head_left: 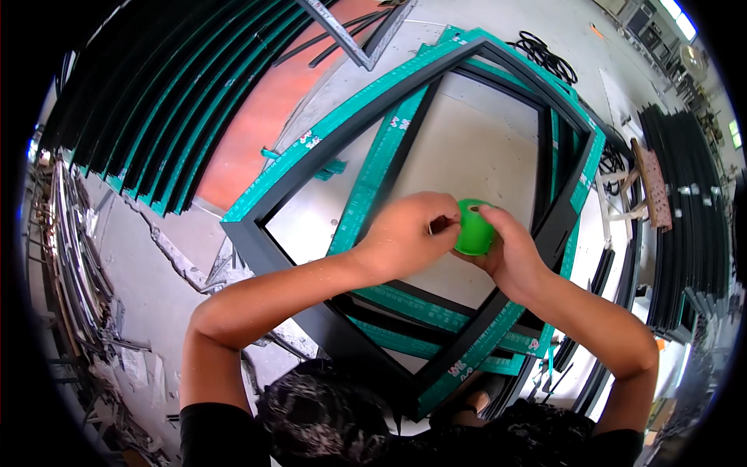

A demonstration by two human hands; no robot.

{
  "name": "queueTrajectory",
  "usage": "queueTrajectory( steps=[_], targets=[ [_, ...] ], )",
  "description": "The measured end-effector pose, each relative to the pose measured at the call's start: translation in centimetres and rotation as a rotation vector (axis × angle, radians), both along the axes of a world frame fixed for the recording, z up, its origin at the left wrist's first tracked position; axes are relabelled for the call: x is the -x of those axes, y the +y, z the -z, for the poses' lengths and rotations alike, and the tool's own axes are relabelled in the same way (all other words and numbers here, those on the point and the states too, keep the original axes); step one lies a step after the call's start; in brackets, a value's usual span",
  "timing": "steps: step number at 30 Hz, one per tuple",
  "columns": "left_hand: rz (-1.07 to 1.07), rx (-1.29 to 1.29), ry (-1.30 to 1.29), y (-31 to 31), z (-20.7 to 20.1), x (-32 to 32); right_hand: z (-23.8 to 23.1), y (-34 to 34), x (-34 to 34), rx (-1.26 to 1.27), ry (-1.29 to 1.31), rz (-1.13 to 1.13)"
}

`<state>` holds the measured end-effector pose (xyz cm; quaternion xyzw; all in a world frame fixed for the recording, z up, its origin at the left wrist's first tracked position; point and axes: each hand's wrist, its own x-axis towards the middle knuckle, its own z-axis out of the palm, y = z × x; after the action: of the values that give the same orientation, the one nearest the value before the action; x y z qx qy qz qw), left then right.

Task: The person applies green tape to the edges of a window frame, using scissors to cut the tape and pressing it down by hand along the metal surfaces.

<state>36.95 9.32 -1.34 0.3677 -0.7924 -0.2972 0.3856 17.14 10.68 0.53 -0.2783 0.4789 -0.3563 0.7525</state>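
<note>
In front of me my right hand [516, 261] is wrapped round a bright green, rounded, cup-like thing [472, 233] with a small opening near its top. The thumb lies along its upper right side. Against the left side of this green thing is my left hand [410, 233], fingers curled and fingertips pressed together; whether they pinch anything small is hidden. Both hands are above a stack of dark grey window frames [331, 124] with green protective film, laid crosswise over each other.
Long dark profiles with green film [167, 117] lie in rows at the upper left, beside an orange-red sheet [247, 136]. More dark profiles [685, 210] are stacked at the right. Coiled black gasket [542, 56] rests behind the frames. Scrap strips [82, 257] pile up at the left.
</note>
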Motion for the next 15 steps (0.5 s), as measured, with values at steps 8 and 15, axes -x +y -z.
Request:
queueTrajectory(
  steps=[8, 15],
  targets=[
    [-0.739, 0.012, -0.425, -5.7, 1.9, -15.3, 8.5, -5.2, -10.0, -0.127, -0.053, 0.010],
    [-0.761, 0.158, -0.854, -1.3, 14.0, -25.8, 11.3, 4.4, -12.2, -0.196, 0.011, -0.094]
  ],
)
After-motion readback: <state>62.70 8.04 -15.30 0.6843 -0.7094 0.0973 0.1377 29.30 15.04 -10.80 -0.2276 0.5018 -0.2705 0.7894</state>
